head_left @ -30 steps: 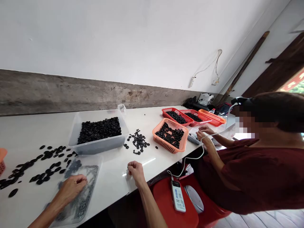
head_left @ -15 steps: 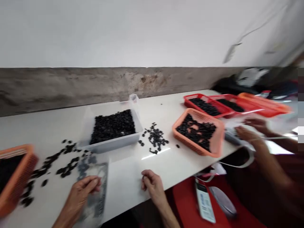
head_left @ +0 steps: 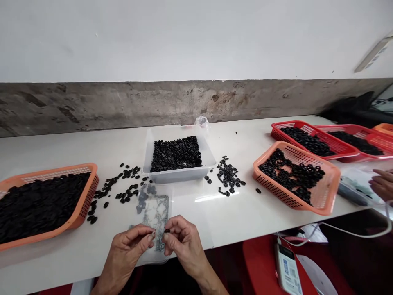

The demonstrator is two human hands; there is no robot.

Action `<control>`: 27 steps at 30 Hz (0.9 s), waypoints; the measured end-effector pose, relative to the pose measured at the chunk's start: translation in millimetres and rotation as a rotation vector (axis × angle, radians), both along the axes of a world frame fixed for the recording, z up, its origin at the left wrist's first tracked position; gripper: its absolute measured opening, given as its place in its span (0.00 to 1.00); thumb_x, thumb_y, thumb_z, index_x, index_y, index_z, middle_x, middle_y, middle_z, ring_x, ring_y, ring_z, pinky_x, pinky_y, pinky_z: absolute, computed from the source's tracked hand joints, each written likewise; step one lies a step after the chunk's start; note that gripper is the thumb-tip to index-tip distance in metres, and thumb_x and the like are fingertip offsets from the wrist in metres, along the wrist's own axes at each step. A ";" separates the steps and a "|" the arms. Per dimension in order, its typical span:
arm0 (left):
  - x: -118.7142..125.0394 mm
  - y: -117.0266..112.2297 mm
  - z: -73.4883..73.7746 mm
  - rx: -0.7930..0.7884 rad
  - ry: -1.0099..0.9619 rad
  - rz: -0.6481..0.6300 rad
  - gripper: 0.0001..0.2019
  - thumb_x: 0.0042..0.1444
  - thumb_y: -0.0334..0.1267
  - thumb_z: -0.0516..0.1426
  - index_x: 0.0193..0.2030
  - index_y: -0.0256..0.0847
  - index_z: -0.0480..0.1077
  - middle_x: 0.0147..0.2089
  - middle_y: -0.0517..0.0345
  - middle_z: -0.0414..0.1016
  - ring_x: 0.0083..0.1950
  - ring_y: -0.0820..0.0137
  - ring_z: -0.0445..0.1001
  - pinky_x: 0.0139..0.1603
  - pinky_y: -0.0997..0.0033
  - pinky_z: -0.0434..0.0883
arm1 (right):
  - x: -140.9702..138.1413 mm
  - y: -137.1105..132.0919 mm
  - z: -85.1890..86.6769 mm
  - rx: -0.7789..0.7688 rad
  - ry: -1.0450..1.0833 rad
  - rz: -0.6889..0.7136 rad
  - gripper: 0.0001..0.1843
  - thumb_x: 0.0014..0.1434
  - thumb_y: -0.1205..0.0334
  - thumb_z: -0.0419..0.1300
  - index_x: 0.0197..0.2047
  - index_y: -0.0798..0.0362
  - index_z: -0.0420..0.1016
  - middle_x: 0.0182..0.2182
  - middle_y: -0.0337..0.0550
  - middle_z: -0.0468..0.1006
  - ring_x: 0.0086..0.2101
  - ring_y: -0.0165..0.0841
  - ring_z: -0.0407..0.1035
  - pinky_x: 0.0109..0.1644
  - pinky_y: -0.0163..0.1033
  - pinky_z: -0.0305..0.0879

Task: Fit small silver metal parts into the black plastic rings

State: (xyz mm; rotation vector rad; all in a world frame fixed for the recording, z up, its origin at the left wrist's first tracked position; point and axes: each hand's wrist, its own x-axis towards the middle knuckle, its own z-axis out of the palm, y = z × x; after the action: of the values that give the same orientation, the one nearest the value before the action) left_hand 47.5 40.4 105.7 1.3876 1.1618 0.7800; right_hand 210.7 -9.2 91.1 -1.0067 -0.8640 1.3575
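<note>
My left hand (head_left: 130, 250) is closed in a pinch, and a tiny item at its fingertips is too small to name. Opposite it, my right hand (head_left: 184, 246) pinches a small black plastic piece (head_left: 167, 231) between thumb and forefinger. The two sets of fingertips are close together but apart. Beneath them lies a clear shallow box (head_left: 170, 192) holding many small silvery metal bits (head_left: 156, 209). Beyond it stands a translucent white bin (head_left: 172, 175) of black plastic pieces (head_left: 178, 153). Loose black pieces (head_left: 125, 192) lie to its left, and another loose pile (head_left: 229, 174) to its right.
An orange basket (head_left: 89, 192) of black ovals is at the left, another orange basket (head_left: 333, 184) at the right. Red baskets (head_left: 276, 127) stand behind that. A co-worker's hand (head_left: 383, 182) is at the right edge. A labelled white device (head_left: 288, 270) lies below the table edge.
My view has swung right, shifting the scene left to right across it. My hands, previously wide apart, have come together over the clear box.
</note>
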 end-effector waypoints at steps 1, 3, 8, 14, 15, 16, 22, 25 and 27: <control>-3.6 -0.8 3.1 0.048 0.013 -0.005 0.06 0.42 0.42 0.64 0.26 0.43 0.79 0.20 0.60 0.75 0.24 0.66 0.73 0.26 0.71 0.72 | -5.2 0.3 2.2 0.014 0.018 0.000 0.09 0.54 0.59 0.64 0.35 0.55 0.72 0.17 0.34 0.70 0.17 0.26 0.65 0.24 0.31 0.61; -11.4 -3.2 6.7 0.127 0.023 -0.030 0.05 0.44 0.41 0.63 0.26 0.44 0.79 0.21 0.60 0.75 0.24 0.65 0.73 0.26 0.70 0.72 | -14.0 0.3 6.8 0.045 0.036 -0.017 0.11 0.54 0.56 0.64 0.36 0.55 0.76 0.17 0.35 0.70 0.17 0.27 0.66 0.25 0.33 0.62; -29.2 -14.2 5.5 0.151 -0.042 -0.109 0.09 0.53 0.43 0.58 0.30 0.45 0.79 0.24 0.58 0.76 0.26 0.65 0.75 0.26 0.72 0.74 | -28.5 -4.1 16.7 0.064 0.050 -0.015 0.12 0.55 0.55 0.64 0.38 0.54 0.77 0.18 0.35 0.70 0.17 0.25 0.65 0.25 0.31 0.61; -35.3 -24.4 12.9 0.042 -0.098 -0.172 0.08 0.56 0.40 0.57 0.32 0.43 0.77 0.24 0.58 0.77 0.26 0.68 0.75 0.28 0.75 0.73 | -36.2 -13.7 26.7 0.059 0.041 -0.039 0.11 0.55 0.56 0.65 0.35 0.56 0.75 0.22 0.38 0.73 0.17 0.23 0.65 0.22 0.28 0.60; -34.9 -24.3 14.3 0.038 -0.098 -0.186 0.08 0.57 0.40 0.57 0.32 0.43 0.77 0.24 0.58 0.77 0.26 0.68 0.74 0.29 0.76 0.72 | -36.5 -14.3 27.9 0.068 0.028 -0.040 0.10 0.56 0.57 0.64 0.35 0.56 0.75 0.22 0.38 0.73 0.17 0.23 0.65 0.22 0.27 0.60; -34.6 -23.8 15.3 0.038 -0.101 -0.202 0.09 0.57 0.40 0.56 0.32 0.43 0.77 0.24 0.59 0.77 0.26 0.69 0.74 0.29 0.76 0.72 | -36.6 -14.5 29.0 0.078 0.013 -0.041 0.09 0.56 0.58 0.64 0.35 0.56 0.76 0.21 0.38 0.73 0.17 0.23 0.64 0.23 0.27 0.60; -36.7 -19.9 18.8 0.071 -0.072 -0.280 0.11 0.60 0.39 0.53 0.31 0.45 0.75 0.26 0.59 0.76 0.29 0.69 0.74 0.32 0.77 0.71 | -37.0 -11.1 31.7 0.126 -0.116 -0.091 0.06 0.57 0.62 0.62 0.36 0.54 0.78 0.21 0.37 0.72 0.20 0.24 0.67 0.24 0.28 0.62; -38.5 -19.4 22.1 0.080 -0.063 -0.321 0.11 0.61 0.38 0.52 0.31 0.45 0.74 0.26 0.60 0.75 0.29 0.70 0.73 0.32 0.77 0.70 | -37.7 -10.0 31.6 0.160 -0.173 -0.095 0.05 0.58 0.63 0.61 0.37 0.54 0.78 0.22 0.37 0.72 0.21 0.25 0.68 0.25 0.28 0.62; -38.8 -19.3 23.8 0.076 -0.059 -0.332 0.12 0.61 0.39 0.52 0.30 0.45 0.74 0.26 0.60 0.74 0.28 0.70 0.73 0.31 0.78 0.70 | -37.8 -9.7 31.0 0.176 -0.192 -0.074 0.05 0.58 0.64 0.61 0.37 0.54 0.78 0.22 0.37 0.72 0.21 0.26 0.68 0.26 0.30 0.64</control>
State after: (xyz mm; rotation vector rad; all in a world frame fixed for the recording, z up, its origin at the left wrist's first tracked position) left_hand 8.7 21.1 129.5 1.5601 0.8341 0.6270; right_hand 172.9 -18.9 122.1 -1.0321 -1.0601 1.1147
